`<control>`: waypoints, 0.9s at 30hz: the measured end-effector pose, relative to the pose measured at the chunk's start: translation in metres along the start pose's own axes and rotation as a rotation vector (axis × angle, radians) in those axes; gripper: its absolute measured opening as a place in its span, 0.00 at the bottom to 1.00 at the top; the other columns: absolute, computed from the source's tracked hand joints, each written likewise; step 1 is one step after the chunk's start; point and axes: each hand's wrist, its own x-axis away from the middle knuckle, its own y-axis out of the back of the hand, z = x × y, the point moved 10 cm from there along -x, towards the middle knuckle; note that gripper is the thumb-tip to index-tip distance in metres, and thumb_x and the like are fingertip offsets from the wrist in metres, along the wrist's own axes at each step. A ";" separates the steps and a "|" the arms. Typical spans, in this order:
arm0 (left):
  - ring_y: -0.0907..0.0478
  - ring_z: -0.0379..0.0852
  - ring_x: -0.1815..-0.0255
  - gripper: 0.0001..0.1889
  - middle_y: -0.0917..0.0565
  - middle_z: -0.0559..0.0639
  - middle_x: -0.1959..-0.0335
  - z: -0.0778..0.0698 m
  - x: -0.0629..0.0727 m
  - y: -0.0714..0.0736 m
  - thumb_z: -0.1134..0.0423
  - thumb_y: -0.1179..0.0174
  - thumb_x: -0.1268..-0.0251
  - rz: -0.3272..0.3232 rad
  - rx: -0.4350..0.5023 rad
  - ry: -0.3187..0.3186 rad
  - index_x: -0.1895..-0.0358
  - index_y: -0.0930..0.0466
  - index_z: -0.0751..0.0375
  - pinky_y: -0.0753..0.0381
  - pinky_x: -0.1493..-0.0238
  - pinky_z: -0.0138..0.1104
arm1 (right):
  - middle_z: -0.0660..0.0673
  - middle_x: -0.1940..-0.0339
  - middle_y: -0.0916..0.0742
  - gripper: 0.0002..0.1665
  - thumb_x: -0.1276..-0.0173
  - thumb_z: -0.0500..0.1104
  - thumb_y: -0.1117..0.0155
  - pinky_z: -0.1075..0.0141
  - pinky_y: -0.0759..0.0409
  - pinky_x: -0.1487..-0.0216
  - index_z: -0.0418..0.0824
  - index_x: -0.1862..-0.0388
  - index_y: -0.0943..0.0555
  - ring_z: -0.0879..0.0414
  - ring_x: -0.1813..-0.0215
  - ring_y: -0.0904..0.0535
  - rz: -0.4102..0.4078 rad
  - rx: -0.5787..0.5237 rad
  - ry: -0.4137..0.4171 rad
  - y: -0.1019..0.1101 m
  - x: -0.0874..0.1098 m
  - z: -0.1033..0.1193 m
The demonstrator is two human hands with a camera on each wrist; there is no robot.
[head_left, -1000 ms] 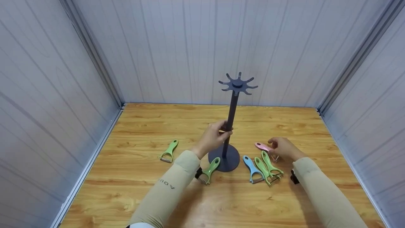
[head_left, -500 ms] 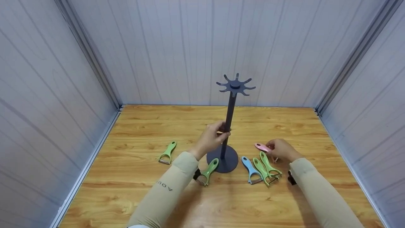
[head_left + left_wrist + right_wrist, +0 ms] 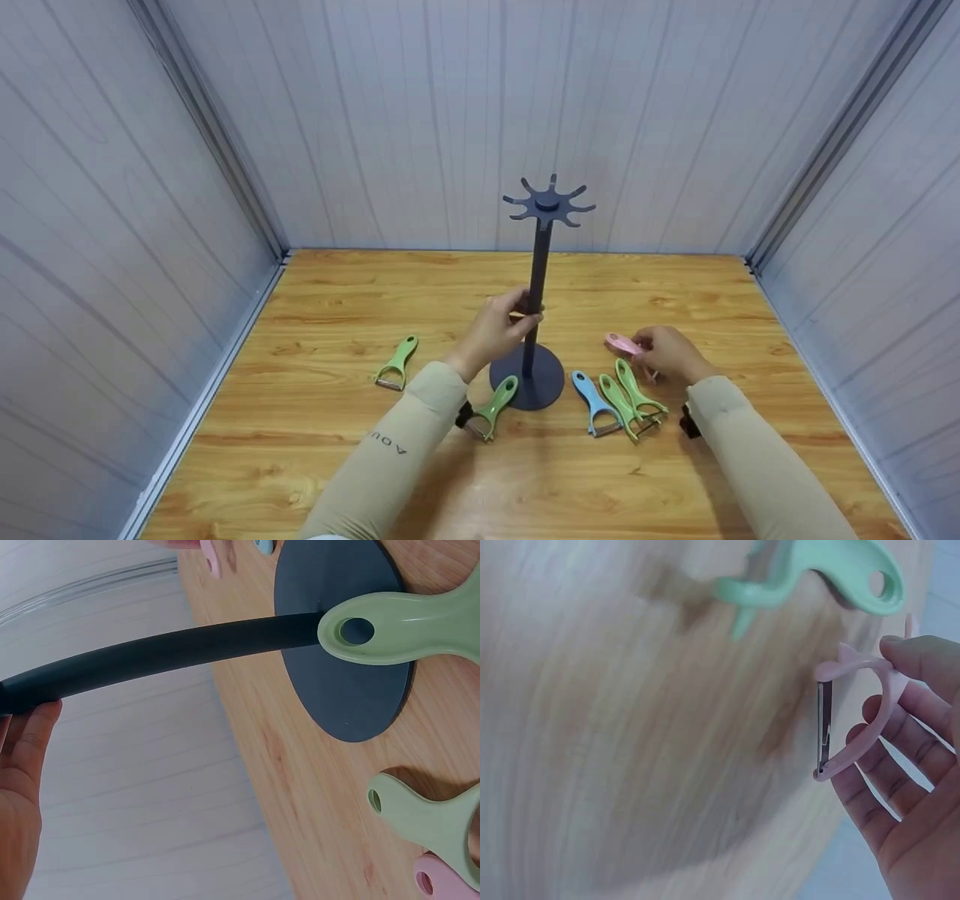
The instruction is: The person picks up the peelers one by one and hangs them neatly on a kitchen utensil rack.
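My left hand (image 3: 495, 330) grips the pole of a dark stand (image 3: 538, 262), which has a round base and a star-shaped ring of hooks on top. To the right, my right hand (image 3: 673, 352) pinches a pink peeler (image 3: 622, 344) where its handle meets the blade fork. The right wrist view shows the thumb and fingers on that pink peeler (image 3: 881, 716), its blade facing away from the palm. Two green peelers (image 3: 637, 386) lie overlapping just in front of this hand, with a blue peeler (image 3: 592, 394) beside them.
A green peeler (image 3: 504, 394) overlaps the stand's base beside the left sleeve. Farther left lies another green peeler (image 3: 401, 358). The left wrist view also catches a second pink peeler (image 3: 442, 881), hidden in the head view. Panelled walls (image 3: 450, 135) enclose the wooden table (image 3: 360, 285).
The top of the stand has swung a little left, so the pole leans less. My right fingers have taken hold of the pink peeler, and its handle end has risen slightly.
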 end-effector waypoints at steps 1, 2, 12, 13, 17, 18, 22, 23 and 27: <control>0.09 0.53 0.48 0.08 0.10 0.60 0.52 0.000 0.000 0.000 0.70 0.38 0.19 -0.001 -0.001 0.002 0.43 0.17 0.65 0.07 0.47 0.36 | 0.36 0.58 0.10 0.15 0.24 0.35 0.32 0.60 0.13 0.69 0.29 0.43 0.13 0.52 0.67 0.15 -0.011 0.007 0.003 0.003 0.001 0.001; 0.09 0.53 0.48 0.08 0.10 0.60 0.52 0.001 0.000 0.000 0.71 0.38 0.19 -0.001 -0.003 0.003 0.43 0.17 0.65 0.07 0.47 0.36 | 0.35 0.57 0.09 0.15 0.24 0.35 0.33 0.58 0.13 0.66 0.29 0.42 0.14 0.51 0.65 0.15 -0.022 0.017 0.007 0.005 0.001 0.003; 0.09 0.54 0.48 0.08 0.10 0.60 0.52 0.001 -0.001 0.000 0.71 0.38 0.19 -0.002 -0.005 0.011 0.43 0.16 0.66 0.06 0.47 0.38 | 0.31 0.52 0.09 0.20 0.23 0.36 0.29 0.49 0.13 0.54 0.26 0.38 0.16 0.44 0.56 0.13 -0.113 0.014 0.028 0.029 0.009 0.017; 0.09 0.54 0.48 0.08 0.10 0.60 0.52 0.001 -0.001 0.000 0.71 0.38 0.19 -0.001 -0.005 0.011 0.43 0.16 0.66 0.06 0.47 0.38 | 0.31 0.52 0.09 0.21 0.23 0.37 0.29 0.49 0.14 0.55 0.25 0.38 0.16 0.45 0.56 0.13 -0.118 0.013 0.029 0.031 0.010 0.018; 0.09 0.54 0.48 0.08 0.10 0.60 0.52 0.000 -0.001 0.000 0.71 0.38 0.19 0.000 -0.011 0.006 0.43 0.17 0.66 0.07 0.47 0.36 | 0.34 0.53 0.09 0.21 0.22 0.40 0.29 0.50 0.15 0.54 0.28 0.37 0.15 0.47 0.57 0.14 -0.153 0.026 0.029 0.036 0.013 0.024; 0.09 0.54 0.48 0.08 0.10 0.60 0.52 0.000 -0.001 0.000 0.71 0.38 0.19 -0.001 -0.011 0.004 0.43 0.17 0.66 0.07 0.47 0.36 | 0.34 0.53 0.09 0.21 0.22 0.39 0.29 0.50 0.15 0.54 0.29 0.37 0.15 0.46 0.57 0.14 -0.160 0.023 0.032 0.037 0.014 0.026; 0.10 0.54 0.46 0.10 0.10 0.61 0.50 0.000 -0.001 0.000 0.71 0.38 0.19 0.006 -0.004 0.008 0.41 0.17 0.67 0.07 0.46 0.36 | 0.32 0.51 0.09 0.21 0.22 0.38 0.30 0.47 0.13 0.51 0.28 0.36 0.16 0.43 0.53 0.12 -0.204 0.016 0.054 0.042 0.019 0.036; 0.10 0.55 0.46 0.11 0.10 0.61 0.49 0.001 0.000 0.000 0.71 0.38 0.19 0.008 0.000 0.011 0.40 0.18 0.67 0.07 0.45 0.37 | 0.31 0.50 0.09 0.21 0.22 0.37 0.30 0.46 0.13 0.50 0.28 0.35 0.16 0.41 0.53 0.12 -0.216 0.017 0.061 0.043 0.019 0.038; 0.10 0.56 0.45 0.12 0.11 0.61 0.48 0.001 0.001 -0.001 0.70 0.39 0.18 0.011 0.014 0.014 0.38 0.18 0.67 0.07 0.45 0.39 | 0.30 0.48 0.09 0.22 0.23 0.37 0.30 0.40 0.13 0.47 0.28 0.34 0.16 0.38 0.50 0.11 -0.264 0.027 0.081 0.049 0.023 0.048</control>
